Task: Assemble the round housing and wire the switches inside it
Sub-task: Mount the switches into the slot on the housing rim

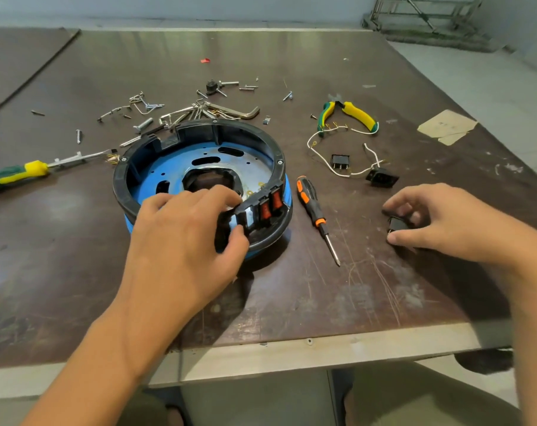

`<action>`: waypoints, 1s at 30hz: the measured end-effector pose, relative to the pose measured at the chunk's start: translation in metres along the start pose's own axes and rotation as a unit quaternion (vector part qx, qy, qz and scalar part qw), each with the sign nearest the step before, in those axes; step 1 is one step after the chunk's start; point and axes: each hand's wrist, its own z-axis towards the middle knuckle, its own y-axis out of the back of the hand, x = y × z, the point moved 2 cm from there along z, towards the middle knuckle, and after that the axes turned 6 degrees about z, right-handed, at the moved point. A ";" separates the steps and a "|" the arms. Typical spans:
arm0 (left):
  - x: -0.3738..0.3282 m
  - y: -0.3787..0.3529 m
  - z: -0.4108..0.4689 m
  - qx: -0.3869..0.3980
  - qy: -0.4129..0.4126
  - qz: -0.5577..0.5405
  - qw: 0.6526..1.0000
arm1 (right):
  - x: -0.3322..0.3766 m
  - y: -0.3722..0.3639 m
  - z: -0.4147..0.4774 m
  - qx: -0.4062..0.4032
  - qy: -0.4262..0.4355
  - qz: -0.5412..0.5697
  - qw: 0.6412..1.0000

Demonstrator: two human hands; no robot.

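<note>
The round housing (156, 158), a black ring on a blue base plate, lies open side up in the middle of the brown table. Two red rocker switches (270, 206) sit in its near right wall. My left hand (184, 232) grips that wall just left of the switches, fingers over the rim, thumb on the outside. My right hand (439, 222) rests on the table to the right, its fingertips closed around a small black switch (395, 224). Two more black switches (340, 161) (381, 176) with white wires (322, 162) lie further back on the right.
An orange and black screwdriver (315, 210) lies between the housing and my right hand. Yellow-green pliers (350, 115) are behind the wired switches. A green-yellow screwdriver (18, 173) lies at the left. Loose screws, clips and a hex key (239, 110) are scattered behind the housing. The table's edge (292, 348) is near.
</note>
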 end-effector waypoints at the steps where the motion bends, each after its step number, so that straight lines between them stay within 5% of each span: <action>1: 0.000 0.000 0.000 -0.006 0.001 -0.003 1.000 | -0.001 -0.002 0.001 0.000 0.000 0.002 1.000; 7: 0.002 -0.001 0.000 0.019 -0.006 -0.011 1.000 | 0.010 -0.002 0.003 -0.035 0.061 0.133 0.989; 10: 0.001 0.000 -0.001 0.011 -0.007 -0.013 1.000 | 0.035 -0.006 -0.005 -0.082 0.134 0.310 0.938; 14: -0.006 -0.001 -0.003 -0.003 -0.021 -0.003 1.000 | 0.076 -0.027 -0.010 -0.022 0.231 0.443 0.866; 30: -0.012 0.002 -0.004 -0.031 -0.042 0.021 0.998 | 0.103 -0.066 -0.002 -0.042 0.308 0.342 0.887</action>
